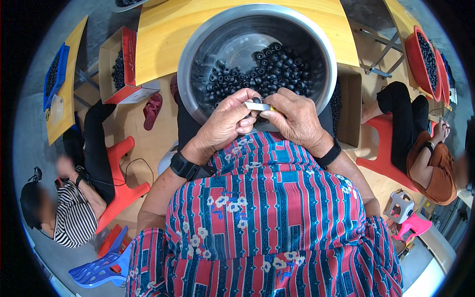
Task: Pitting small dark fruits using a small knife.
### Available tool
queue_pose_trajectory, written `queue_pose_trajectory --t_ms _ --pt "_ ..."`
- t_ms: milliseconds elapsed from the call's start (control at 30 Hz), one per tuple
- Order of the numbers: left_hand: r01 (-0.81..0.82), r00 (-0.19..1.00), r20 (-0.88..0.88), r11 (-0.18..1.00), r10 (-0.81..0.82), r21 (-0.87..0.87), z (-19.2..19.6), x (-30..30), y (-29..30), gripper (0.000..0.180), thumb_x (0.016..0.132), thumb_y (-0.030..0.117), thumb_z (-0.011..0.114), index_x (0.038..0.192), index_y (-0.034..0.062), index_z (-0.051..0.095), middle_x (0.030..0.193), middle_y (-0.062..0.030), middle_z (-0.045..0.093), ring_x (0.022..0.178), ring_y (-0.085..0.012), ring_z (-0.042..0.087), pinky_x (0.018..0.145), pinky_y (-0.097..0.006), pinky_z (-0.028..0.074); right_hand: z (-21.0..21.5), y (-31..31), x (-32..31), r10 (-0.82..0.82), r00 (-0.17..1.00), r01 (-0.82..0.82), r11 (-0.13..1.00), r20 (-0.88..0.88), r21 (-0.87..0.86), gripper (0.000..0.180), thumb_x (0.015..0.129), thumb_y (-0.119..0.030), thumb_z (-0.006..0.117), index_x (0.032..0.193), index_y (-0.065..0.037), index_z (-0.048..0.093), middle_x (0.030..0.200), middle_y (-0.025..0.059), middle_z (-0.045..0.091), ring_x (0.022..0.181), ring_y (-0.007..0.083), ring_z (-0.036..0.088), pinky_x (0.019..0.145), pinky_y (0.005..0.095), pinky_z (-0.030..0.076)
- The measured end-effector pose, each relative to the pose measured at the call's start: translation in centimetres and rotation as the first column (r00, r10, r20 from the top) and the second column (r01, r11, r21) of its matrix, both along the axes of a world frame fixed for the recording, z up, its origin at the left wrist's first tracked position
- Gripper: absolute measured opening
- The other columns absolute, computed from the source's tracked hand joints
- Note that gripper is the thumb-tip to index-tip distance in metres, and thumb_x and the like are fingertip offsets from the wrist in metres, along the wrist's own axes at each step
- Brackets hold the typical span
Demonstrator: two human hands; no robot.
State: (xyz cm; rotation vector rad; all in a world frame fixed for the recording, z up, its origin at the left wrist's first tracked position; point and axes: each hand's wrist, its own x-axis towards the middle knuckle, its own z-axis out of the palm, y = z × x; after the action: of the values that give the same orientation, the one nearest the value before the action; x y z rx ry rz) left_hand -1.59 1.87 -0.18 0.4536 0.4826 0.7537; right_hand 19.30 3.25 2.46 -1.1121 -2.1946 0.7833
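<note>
Close together over the near rim of a large metal basin (187, 74), my two hands work at one small piece. My left hand (225, 119) is closed, with a small black ring-like part (256, 100) pinched at its fingertips. My right hand (299, 119) grips a small knife; its flat silver blade (257, 106) lies against the black part, and a bit of yellow handle shows by the thumb. Many small black round parts (269, 69), some with visible holes, are heaped in the basin. The fingers hide most of the handle and the held part.
The basin overlaps the edge of a yellow wooden table (161, 42). A cardboard box (352, 106) stands to its right, and a red-sided box (129, 59) with black parts to its left. Co-workers sit at both sides on red stools (121, 173). A red slipper (152, 111) lies on the floor.
</note>
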Motion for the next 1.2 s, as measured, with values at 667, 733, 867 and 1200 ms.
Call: queue_pose_trajectory --t_ms 667,733,867,1200 --pt "-0.069 0.997 0.035 0.996 0.071 -0.048 -0.5 0.0 -0.3 0.019 0.103 0.022 0.049 0.116 0.0075 0.05 0.091 -0.0003 0.049 0.063 -0.0042 0.037 0.056 -0.017 0.031 -0.7 0.5 0.0 -0.129 0.913 0.01 0.956 -0.388 -0.293 0.028 0.085 -0.005 0.068 0.113 0.0 0.066 0.097 0.0151 0.069 0.091 0.0237 0.067 0.082 0.0313 0.05" --pt "-0.079 0.996 0.032 0.996 0.081 -0.046 -0.6 0.1 -0.3 0.019 0.104 0.022 0.049 0.116 0.0075 0.05 0.091 -0.0005 0.049 0.063 -0.0042 0.037 0.055 -0.018 0.031 -0.5 0.4 0.0 -0.109 0.929 -0.008 0.95 -0.355 -0.312 0.031 0.084 -0.004 0.069 0.115 -0.001 0.066 0.097 0.0148 0.069 0.09 0.0235 0.067 0.082 0.0312 0.05" --pt "-0.093 0.995 0.017 0.995 0.094 -0.046 -0.6 0.0 -0.4 0.02 0.104 0.022 0.048 0.118 0.0073 0.049 0.091 -0.001 0.05 0.063 -0.0044 0.038 0.055 -0.018 0.032 0.0 0.3 -0.2 -0.085 0.951 -0.006 0.956 -0.297 -0.293 0.035 0.082 -0.005 0.07 0.117 -0.005 0.067 0.094 0.014 0.069 0.087 0.0245 0.067 0.079 0.0318 0.051" --pt "-0.192 0.981 0.004 0.974 0.194 -0.117 -0.5 0.2 -0.7 0.015 0.104 0.019 0.048 0.113 0.007 0.052 0.09 0.0003 0.052 0.064 -0.0029 0.039 0.054 -0.017 0.034 0.2 -0.2 -0.2 0.044 0.99 -0.06 0.992 -0.137 -0.111 0.032 0.081 -0.015 0.072 0.113 -0.011 0.07 0.08 0.0104 0.063 0.071 0.0257 0.062 0.064 0.0348 0.05"
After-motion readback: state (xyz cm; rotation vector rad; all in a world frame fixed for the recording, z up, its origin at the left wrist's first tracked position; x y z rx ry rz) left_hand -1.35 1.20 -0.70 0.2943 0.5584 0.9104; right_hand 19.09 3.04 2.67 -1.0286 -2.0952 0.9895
